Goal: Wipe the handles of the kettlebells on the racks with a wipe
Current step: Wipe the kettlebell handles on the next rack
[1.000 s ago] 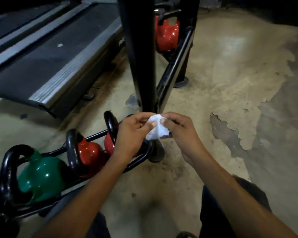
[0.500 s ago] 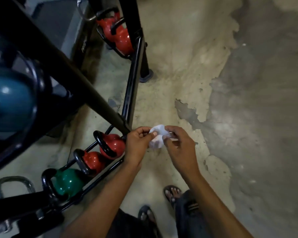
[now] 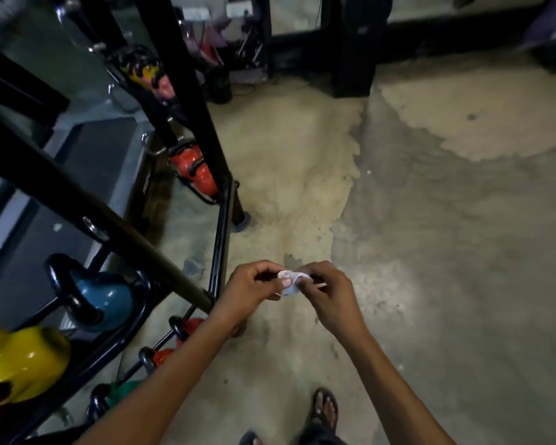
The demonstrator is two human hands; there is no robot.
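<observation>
A glossy yellow kettlebell [image 3: 23,361] and a teal kettlebell [image 3: 109,300] with a thick black handle sit on an upper tier of the black tubular steel rack [image 3: 220,239] at left. Small red kettlebells [image 3: 191,326] line the low tier beneath, and another red kettlebell [image 3: 193,171] sits at the rack's far end. Just right of the rack, above the patchy concrete floor [image 3: 430,252], a person's left hand [image 3: 251,290] and right hand [image 3: 328,293] pinch a small crumpled white wipe [image 3: 291,282] between thumbs and fingertips, apparently working it open to present a usable face. The wipe hangs in mid-air, apart from every handle, so no wiping is under way. A sandalled foot [image 3: 326,409] shows below.
</observation>
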